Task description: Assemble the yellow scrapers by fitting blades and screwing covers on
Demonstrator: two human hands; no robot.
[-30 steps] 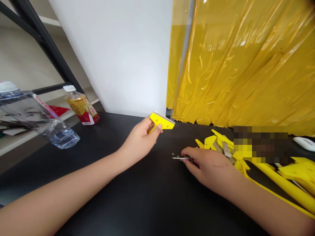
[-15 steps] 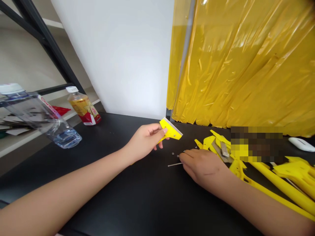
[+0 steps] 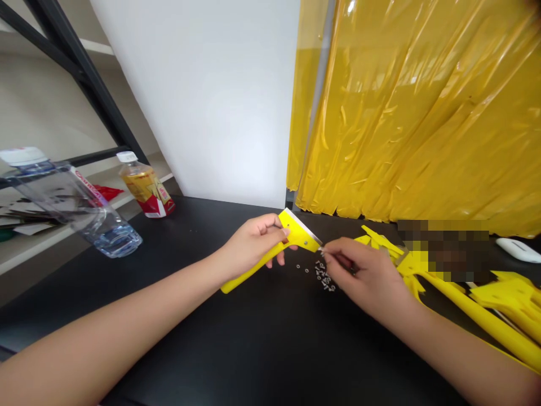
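My left hand [image 3: 253, 242] grips a yellow plastic scraper [image 3: 298, 234] with a metal blade along its wide end and a long handle that slants down-left. My right hand [image 3: 363, 273] pinches a thin metal shaft [image 3: 322, 250], probably a small screwdriver, and its tip is close to the scraper's blade corner. Just below the two hands, small metal screws [image 3: 325, 275] and a few tiny washers [image 3: 302, 268] lie scattered on the black table [image 3: 211, 338].
Yellow scraper parts [image 3: 486, 310] lie heaped at the right, partly under my right forearm. A pixelated patch covers part of that area. A yellow plastic strip curtain [image 3: 401, 113] hangs behind the table. Bottles [image 3: 110, 237] stand at the left, and a white object [image 3: 518, 249] lies far right.
My right hand has lifted off the table and moved up to the scraper's blade with the thin shaft. The scraper has turned, showing its long handle, and the scattered screws are now uncovered.
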